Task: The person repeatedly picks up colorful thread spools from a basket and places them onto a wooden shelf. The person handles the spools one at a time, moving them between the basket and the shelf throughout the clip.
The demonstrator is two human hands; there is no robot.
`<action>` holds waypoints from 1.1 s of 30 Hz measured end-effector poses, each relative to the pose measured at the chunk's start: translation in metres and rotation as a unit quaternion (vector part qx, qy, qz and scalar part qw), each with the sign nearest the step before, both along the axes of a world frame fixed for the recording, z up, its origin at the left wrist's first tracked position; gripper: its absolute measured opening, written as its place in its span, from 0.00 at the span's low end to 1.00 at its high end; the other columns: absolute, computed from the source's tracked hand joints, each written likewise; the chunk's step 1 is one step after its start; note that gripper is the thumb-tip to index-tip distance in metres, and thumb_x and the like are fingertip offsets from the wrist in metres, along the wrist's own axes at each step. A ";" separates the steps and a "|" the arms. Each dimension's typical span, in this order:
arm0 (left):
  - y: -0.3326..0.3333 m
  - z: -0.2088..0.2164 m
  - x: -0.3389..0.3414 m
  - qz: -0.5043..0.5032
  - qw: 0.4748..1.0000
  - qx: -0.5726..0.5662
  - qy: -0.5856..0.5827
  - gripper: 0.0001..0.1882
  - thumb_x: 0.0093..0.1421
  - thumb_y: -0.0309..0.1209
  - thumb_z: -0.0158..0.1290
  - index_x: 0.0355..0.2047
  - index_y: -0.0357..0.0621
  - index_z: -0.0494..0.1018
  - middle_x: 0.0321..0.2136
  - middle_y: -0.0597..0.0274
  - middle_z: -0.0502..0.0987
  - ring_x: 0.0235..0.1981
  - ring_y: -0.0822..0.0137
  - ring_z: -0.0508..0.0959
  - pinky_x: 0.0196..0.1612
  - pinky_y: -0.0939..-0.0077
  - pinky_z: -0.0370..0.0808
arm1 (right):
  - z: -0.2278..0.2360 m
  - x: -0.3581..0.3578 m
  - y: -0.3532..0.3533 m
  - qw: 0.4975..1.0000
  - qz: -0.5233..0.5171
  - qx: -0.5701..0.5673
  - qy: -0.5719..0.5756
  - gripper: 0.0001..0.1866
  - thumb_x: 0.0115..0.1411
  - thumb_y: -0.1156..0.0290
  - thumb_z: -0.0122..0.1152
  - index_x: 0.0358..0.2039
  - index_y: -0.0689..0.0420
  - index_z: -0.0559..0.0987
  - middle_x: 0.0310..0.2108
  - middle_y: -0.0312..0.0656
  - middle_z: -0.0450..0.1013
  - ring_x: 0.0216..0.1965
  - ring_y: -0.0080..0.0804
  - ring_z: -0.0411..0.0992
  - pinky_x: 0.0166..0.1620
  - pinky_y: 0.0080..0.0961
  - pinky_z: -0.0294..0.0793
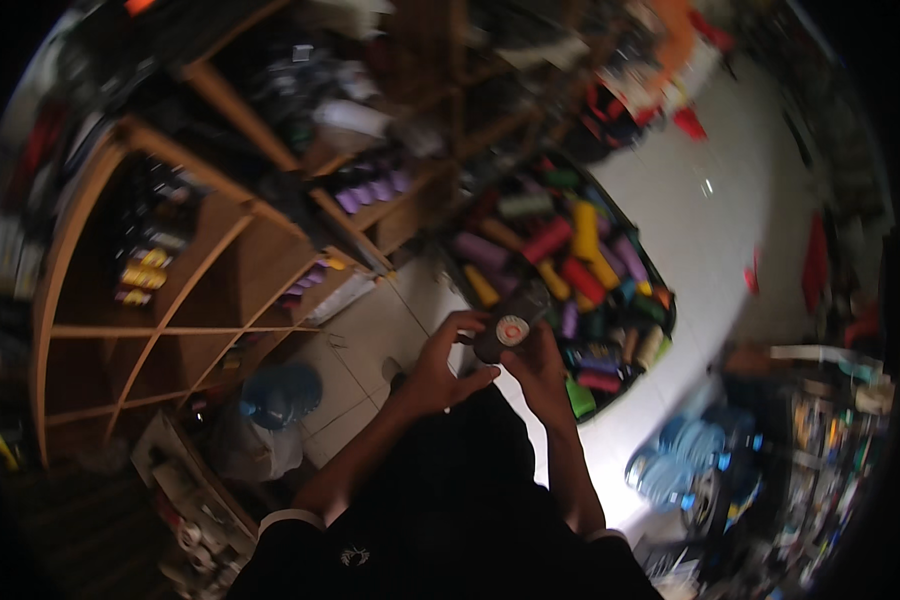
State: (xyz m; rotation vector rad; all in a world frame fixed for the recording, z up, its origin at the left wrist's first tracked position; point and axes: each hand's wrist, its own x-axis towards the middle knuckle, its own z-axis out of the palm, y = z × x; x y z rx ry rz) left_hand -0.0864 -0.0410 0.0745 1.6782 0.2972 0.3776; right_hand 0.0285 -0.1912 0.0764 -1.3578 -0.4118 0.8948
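So there's a dark spool (pixel 498 343) (I think it's a spool, the shot's pretty blurry) with a pale round label, orange in the middle, up in the air between both hands. Left hand (pixel 440 368) has it pinched between thumb and fingers; right hand (pixel 537 372) grips the other side, thumb toward the camera, and its remaining fingers are mostly hidden. The spool's far end is dark and hard to separate from what's behind.

Just beyond is a dark-edged bin (pixel 634 233) heaped with coloured rolls (pixel 583 282), the lower ones buried. Wooden shelves (pixel 175 330) on the left hold purple rolls (pixel 375 190) and yellow bits, too smeared to name. Blue jugs (pixel 682 455) sit on the pale floor (pixel 720 220) at right. Clutter at the edges gets lost in the black rim.
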 end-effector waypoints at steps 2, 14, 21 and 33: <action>0.017 0.013 -0.017 0.043 0.999 -0.018 -0.005 0.32 0.53 0.32 0.66 0.56 0.43 0.65 0.53 0.55 0.70 0.55 0.61 0.72 0.54 0.64 0.71 | -0.006 -0.005 0.020 0.998 0.022 0.033 -0.041 0.35 0.61 0.79 0.62 0.65 0.59 0.56 0.59 0.49 0.65 0.62 0.39 0.65 0.62 0.36 0.67; 0.144 0.018 -0.126 0.431 0.901 0.017 -0.047 0.26 0.57 0.31 0.64 0.52 0.35 0.69 0.47 0.51 0.75 0.50 0.60 0.76 0.52 0.64 0.74 | 0.011 -0.121 0.243 0.946 0.140 0.085 -0.280 0.30 0.58 0.73 0.67 0.59 0.64 0.66 0.51 0.53 0.71 0.51 0.40 0.72 0.52 0.33 0.73; 0.251 0.032 -0.146 0.500 0.856 0.128 -0.030 0.29 0.59 0.33 0.62 0.56 0.33 0.64 0.50 0.44 0.73 0.53 0.52 0.75 0.51 0.60 0.72 | 0.014 -0.149 0.393 0.913 0.132 0.170 -0.346 0.29 0.56 0.78 0.64 0.58 0.66 0.66 0.50 0.56 0.72 0.51 0.47 0.74 0.53 0.36 0.72; 0.319 0.013 -0.151 0.443 0.891 0.014 -0.098 0.32 0.66 0.38 0.56 0.61 0.31 0.58 0.60 0.40 0.65 0.63 0.51 0.66 0.62 0.61 0.66 | 0.005 -0.158 0.498 0.884 0.061 0.166 -0.433 0.29 0.54 0.79 0.62 0.56 0.67 0.66 0.52 0.59 0.67 0.54 0.57 0.67 0.55 0.43 0.69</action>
